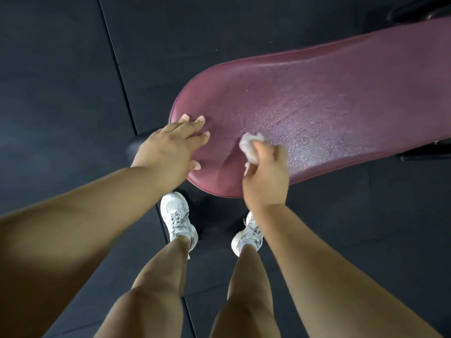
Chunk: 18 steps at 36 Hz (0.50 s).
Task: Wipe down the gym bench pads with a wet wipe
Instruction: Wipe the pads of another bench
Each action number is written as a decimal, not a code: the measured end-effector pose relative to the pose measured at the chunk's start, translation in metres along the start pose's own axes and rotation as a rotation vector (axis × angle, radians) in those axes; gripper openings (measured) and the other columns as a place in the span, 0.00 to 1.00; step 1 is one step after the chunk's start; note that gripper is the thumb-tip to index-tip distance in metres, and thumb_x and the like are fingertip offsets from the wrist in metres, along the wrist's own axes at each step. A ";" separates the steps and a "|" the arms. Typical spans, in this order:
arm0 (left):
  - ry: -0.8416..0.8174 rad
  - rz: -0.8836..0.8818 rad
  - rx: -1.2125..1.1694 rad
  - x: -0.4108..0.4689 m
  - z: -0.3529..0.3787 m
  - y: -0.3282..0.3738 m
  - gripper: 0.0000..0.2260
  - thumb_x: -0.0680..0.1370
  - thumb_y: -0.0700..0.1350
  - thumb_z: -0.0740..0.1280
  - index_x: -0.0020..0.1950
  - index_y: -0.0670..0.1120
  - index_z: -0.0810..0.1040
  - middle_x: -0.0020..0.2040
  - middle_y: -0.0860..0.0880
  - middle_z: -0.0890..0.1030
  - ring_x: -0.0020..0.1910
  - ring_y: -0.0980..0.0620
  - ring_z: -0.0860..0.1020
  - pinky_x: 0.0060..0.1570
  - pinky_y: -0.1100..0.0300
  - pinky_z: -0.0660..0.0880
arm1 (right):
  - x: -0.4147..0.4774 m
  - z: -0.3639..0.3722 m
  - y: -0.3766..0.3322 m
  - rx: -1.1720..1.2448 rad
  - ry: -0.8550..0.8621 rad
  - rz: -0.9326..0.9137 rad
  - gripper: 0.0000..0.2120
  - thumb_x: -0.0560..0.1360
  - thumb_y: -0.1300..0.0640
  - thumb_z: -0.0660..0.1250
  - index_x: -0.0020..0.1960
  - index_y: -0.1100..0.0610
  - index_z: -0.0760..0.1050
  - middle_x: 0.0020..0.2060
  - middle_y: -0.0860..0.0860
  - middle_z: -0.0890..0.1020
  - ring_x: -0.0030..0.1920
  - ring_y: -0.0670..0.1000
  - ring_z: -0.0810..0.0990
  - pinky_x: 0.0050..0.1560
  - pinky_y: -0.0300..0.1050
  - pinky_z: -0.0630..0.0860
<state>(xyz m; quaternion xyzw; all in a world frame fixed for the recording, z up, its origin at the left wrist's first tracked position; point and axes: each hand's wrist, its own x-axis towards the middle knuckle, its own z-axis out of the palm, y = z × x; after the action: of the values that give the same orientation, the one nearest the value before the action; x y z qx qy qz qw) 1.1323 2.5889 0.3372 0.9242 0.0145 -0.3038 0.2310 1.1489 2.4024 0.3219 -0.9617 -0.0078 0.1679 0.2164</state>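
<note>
Seen from above, two bare arms reach forward and down over the rounded end of a maroon bench pad [341,89]. The right grip [266,172] is curled round a crumpled white wet wipe [250,147], holding it against the pad. The wipe pokes out beyond the fingers. The left grip [168,147], just left of it, lies flat on the pad's end, fingers straight and spread. Wet beading glistens right of the wipe. White trainers [177,215] stand on dark floor mats [61,69] below.

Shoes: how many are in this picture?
2. One white sneaker stands on the dark floor just below the bench pad's rounded end. The second sneaker is to its right, partly hidden behind the right forearm. No others show.
</note>
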 end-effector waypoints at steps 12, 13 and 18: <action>0.059 -0.191 -0.176 -0.009 -0.013 -0.013 0.36 0.75 0.47 0.70 0.77 0.46 0.54 0.76 0.51 0.52 0.72 0.49 0.58 0.66 0.52 0.65 | 0.074 -0.039 0.000 -0.101 0.011 -0.148 0.21 0.75 0.67 0.58 0.64 0.51 0.75 0.59 0.58 0.71 0.45 0.56 0.74 0.52 0.39 0.70; 0.068 -0.205 -0.201 -0.008 -0.012 -0.012 0.36 0.75 0.47 0.70 0.77 0.45 0.54 0.76 0.51 0.52 0.73 0.49 0.58 0.67 0.53 0.63 | 0.088 -0.044 -0.002 -0.077 0.082 -0.039 0.21 0.76 0.68 0.57 0.64 0.52 0.74 0.60 0.58 0.70 0.45 0.52 0.72 0.48 0.31 0.64; 0.157 -0.271 -0.321 -0.001 -0.005 -0.011 0.37 0.72 0.45 0.73 0.76 0.46 0.58 0.76 0.52 0.56 0.73 0.52 0.60 0.67 0.58 0.62 | 0.094 -0.022 -0.027 -0.137 0.086 -0.065 0.21 0.74 0.68 0.58 0.65 0.55 0.73 0.61 0.58 0.69 0.50 0.57 0.75 0.54 0.41 0.68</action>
<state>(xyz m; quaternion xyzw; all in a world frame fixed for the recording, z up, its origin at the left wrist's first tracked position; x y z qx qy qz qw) 1.1325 2.6008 0.3361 0.8859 0.2047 -0.2531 0.3303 1.2460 2.4263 0.3221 -0.9799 -0.0412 0.1184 0.1553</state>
